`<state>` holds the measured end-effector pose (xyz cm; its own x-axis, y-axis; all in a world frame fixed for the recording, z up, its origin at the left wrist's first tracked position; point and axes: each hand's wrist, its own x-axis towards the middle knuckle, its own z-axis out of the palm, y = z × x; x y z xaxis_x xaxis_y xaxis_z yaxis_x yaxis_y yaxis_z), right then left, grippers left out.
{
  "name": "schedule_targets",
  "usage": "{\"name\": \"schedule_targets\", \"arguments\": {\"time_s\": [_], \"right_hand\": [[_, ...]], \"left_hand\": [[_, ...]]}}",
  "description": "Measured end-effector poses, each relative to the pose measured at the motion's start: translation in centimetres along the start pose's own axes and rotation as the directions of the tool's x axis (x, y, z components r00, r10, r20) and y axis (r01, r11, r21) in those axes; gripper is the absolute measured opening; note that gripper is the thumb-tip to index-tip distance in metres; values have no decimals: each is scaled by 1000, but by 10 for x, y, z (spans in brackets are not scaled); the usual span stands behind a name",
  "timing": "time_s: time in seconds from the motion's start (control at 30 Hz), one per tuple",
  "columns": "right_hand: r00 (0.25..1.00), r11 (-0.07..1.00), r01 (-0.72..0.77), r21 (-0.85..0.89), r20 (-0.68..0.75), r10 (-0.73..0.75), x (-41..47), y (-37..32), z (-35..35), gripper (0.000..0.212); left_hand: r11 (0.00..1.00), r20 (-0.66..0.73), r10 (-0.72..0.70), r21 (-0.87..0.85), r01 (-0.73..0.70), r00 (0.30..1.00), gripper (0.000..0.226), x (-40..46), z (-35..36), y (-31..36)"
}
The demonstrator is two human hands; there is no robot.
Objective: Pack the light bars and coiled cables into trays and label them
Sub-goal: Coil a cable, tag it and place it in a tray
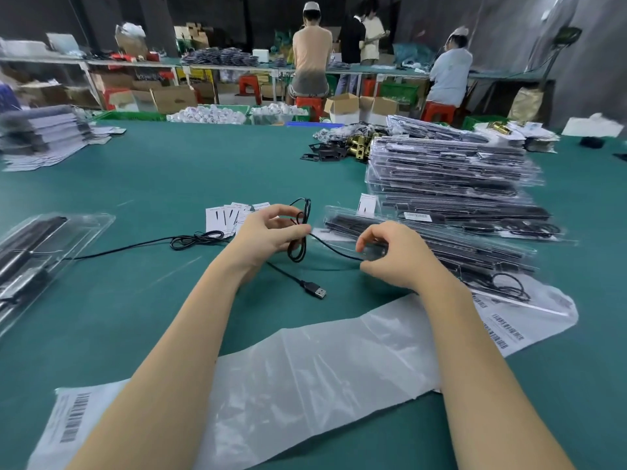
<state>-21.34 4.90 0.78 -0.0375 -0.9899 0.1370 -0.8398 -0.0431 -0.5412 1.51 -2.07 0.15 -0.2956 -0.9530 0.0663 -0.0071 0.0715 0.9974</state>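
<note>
My left hand [271,234] grips loops of a black cable [298,245] above the green table. The cable's USB plug [316,290] hangs down onto the cloth. My right hand [390,254] pinches the same cable further along, over the near end of a clear tray [441,247] that holds a black light bar. The cable's other end trails left in a loose tangle [196,238] toward an open clear tray [51,252] with a light bar at the left edge. Small white labels [225,218] lie just beyond my left hand.
A tall stack of filled clear trays [451,178] stands at the right. A long plastic bag with barcodes [305,374] lies under my forearms. Flat packaging is piled at the far left [44,137]. Brass parts [359,144] sit mid-table. Several people work at a far bench.
</note>
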Motion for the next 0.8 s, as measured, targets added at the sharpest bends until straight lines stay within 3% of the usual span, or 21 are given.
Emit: {"name": "schedule_targets", "arguments": {"time_s": [0.1, 0.17, 0.27, 0.37, 0.43, 0.53, 0.7, 0.8], "right_hand": [[996, 992, 30, 122, -90, -19, 4, -9, -4, 11], [980, 945, 64, 320, -199, 1, 8, -18, -5, 6], [964, 836, 144, 529, -265, 2, 12, -31, -7, 22], [965, 869, 224, 440, -226, -134, 13, -38, -6, 44], [965, 868, 220, 445, -230, -127, 15, -37, -4, 33], [934, 840, 241, 485, -352, -64, 15, -36, -7, 12], [884, 757, 359, 547, -459, -87, 14, -47, -17, 10], [863, 815, 359, 455, -494, -104, 11, -52, -25, 8]], "left_hand": [[984, 75, 31, -179, -17, 997, 24, -3, 4, 3], [965, 121, 63, -259, -30, 991, 26, -5, 9, 6], [936, 196, 93, -352, -18, 976, 34, -6, 22, 7], [941, 257, 111, -339, -18, 960, 30, -7, 30, 8], [954, 262, 128, -297, -46, 957, 30, -8, 30, 10], [970, 242, 126, -232, -69, 962, 26, -9, 27, 11], [980, 271, 152, -170, -108, 950, 21, -9, 30, 15], [978, 252, 184, -139, -152, 950, 21, -8, 29, 15]]}}
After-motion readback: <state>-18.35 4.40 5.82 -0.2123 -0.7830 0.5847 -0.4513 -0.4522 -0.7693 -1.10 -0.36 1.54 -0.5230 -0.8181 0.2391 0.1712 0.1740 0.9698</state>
